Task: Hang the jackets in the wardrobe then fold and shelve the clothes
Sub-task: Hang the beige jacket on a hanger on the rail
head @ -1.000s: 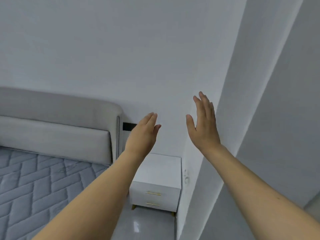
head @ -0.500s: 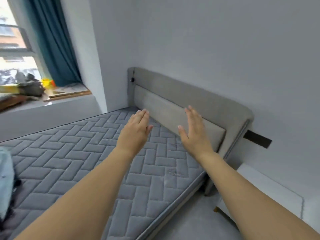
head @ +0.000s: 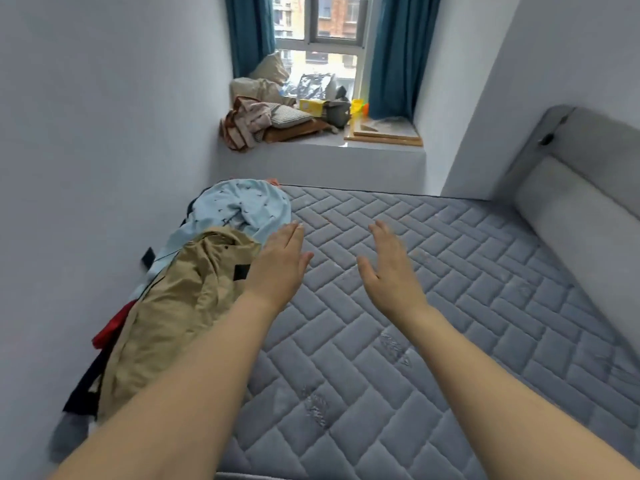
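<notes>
A pile of clothes lies along the left side of the grey quilted mattress (head: 433, 306), against the wall. On top is a crumpled khaki jacket (head: 180, 299); beyond it lies a light blue patterned garment (head: 242, 206). Red cloth (head: 110, 327) and dark cloth (head: 86, 386) stick out from under the khaki jacket. My left hand (head: 280, 265) is held out flat above the mattress, just right of the khaki jacket, holding nothing. My right hand (head: 391, 268) is held out flat beside it over the bare mattress, also empty. No wardrobe is in view.
A grey padded headboard (head: 568, 188) runs along the right. At the far end a window ledge (head: 322, 150) carries a heap of cloth, cushions, boxes and boards, between teal curtains (head: 394, 53). A plain wall (head: 86, 133) bounds the left.
The view has swung left from the wall corner and bedside table across the headboard to the bed and window. The clothes pile has come into view. Both hands stay outstretched and empty.
</notes>
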{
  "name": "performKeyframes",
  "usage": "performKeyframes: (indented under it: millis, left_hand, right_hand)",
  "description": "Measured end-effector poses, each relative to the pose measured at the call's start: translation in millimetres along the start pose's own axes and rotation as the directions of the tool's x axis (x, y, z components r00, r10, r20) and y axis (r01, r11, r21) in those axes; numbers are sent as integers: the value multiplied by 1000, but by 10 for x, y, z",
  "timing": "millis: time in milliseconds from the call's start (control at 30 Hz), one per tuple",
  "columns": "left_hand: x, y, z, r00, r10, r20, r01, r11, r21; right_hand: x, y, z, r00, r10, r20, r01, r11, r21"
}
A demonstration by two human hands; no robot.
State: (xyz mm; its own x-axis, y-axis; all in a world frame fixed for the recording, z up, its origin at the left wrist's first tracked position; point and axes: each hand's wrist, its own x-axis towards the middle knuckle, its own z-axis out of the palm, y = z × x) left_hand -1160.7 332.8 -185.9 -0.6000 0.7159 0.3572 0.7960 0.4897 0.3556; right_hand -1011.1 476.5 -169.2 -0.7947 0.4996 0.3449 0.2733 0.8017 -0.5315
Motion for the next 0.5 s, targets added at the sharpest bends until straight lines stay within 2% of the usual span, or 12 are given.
performKeyframes:
  millis: [133,267,400,500]
  left_hand:
    - [-134,-947,-86,983,-185,4,184,979,83]
    - [-456,-1884,-202,926,-377,-12,373,914,160]
    - [-720,-2824,-203,841,-541,27,529,831,173]
    - [-777,-3585,-15,745,-659,108,650,752,108]
  right_hand:
    - [538,-295,917,983,-103,150,87,990,110]
    - [866,-651,1808,934,-181,309,124,973,196]
    - [1045,-994,2709,876,-174,449,64,966,249]
    - [1190,-1169,3445,813,-80,577,-88,962,258]
